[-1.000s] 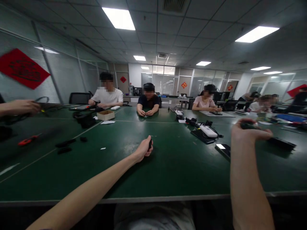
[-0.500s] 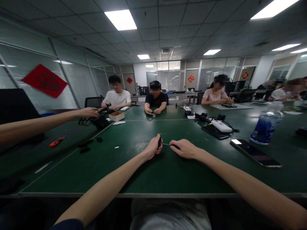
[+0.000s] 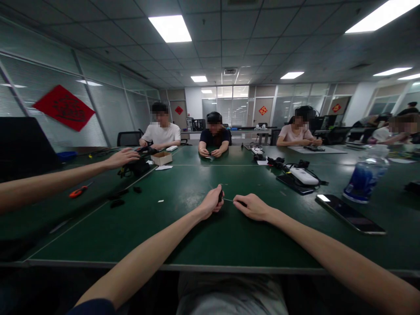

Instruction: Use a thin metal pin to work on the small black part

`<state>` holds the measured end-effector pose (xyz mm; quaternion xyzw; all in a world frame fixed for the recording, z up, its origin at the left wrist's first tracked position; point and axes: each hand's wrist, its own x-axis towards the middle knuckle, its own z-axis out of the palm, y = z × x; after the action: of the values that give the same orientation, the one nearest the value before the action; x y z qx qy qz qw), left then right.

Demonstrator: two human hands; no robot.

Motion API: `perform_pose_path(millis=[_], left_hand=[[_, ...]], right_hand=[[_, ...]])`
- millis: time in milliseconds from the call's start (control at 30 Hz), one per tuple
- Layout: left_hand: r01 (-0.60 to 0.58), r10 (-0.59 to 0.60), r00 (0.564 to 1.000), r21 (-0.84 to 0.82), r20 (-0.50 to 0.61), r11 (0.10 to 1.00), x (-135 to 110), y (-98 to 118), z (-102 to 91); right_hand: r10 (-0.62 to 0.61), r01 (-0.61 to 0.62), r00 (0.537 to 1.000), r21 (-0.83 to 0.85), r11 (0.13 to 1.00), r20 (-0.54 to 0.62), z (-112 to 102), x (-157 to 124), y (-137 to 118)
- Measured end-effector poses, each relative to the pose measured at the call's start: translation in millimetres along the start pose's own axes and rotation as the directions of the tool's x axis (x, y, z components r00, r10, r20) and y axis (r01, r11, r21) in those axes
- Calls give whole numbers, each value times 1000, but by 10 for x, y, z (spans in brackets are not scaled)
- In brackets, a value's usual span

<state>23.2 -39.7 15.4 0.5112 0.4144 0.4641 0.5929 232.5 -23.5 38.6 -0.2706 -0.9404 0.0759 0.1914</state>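
Observation:
My left hand (image 3: 211, 203) is closed around a small black object (image 3: 220, 195), mostly covered by the fingers, so its kind cannot be made out. Facing it, my right hand (image 3: 252, 206) is closed on a thin screwdriver; its slim pale shaft (image 3: 228, 200) points left toward the black object, and a dark handle shows partly under the fingers. Whether the tip touches the black object is too small to tell. Both hands rest close together over the green table (image 3: 197, 245).
Right of my hands lie a phone (image 3: 351, 214), a bottle (image 3: 365, 179) and a white device (image 3: 303, 176) with cables. On the left are an orange-handled screwdriver (image 3: 78, 191), black pieces (image 3: 117, 203) and a co-worker's arm (image 3: 95, 168). A small box (image 3: 162, 158) stands farther back. Other people sit opposite.
My hands keep nearly the same pose, with the shaft still between them. The co-worker's hand at left has shifted slightly right and its fingers have spread. The view has shifted slightly.

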Motion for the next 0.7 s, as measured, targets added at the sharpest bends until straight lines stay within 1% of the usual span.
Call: perform_pose_path(millis=[233, 433, 700], left_hand=[[-9, 9, 1000, 25, 13, 1000, -11, -4, 13], [-21, 22, 1000, 57, -14, 998, -25, 0, 28], [-15, 15, 1000, 48, 0, 999, 5, -22, 15]], right_hand=[[14, -14, 1000, 1, 1000, 3, 11, -4, -52], [34, -35, 999, 30, 999, 41, -37, -19, -104], [76, -76, 996, 12, 997, 46, -29, -29, -89]])
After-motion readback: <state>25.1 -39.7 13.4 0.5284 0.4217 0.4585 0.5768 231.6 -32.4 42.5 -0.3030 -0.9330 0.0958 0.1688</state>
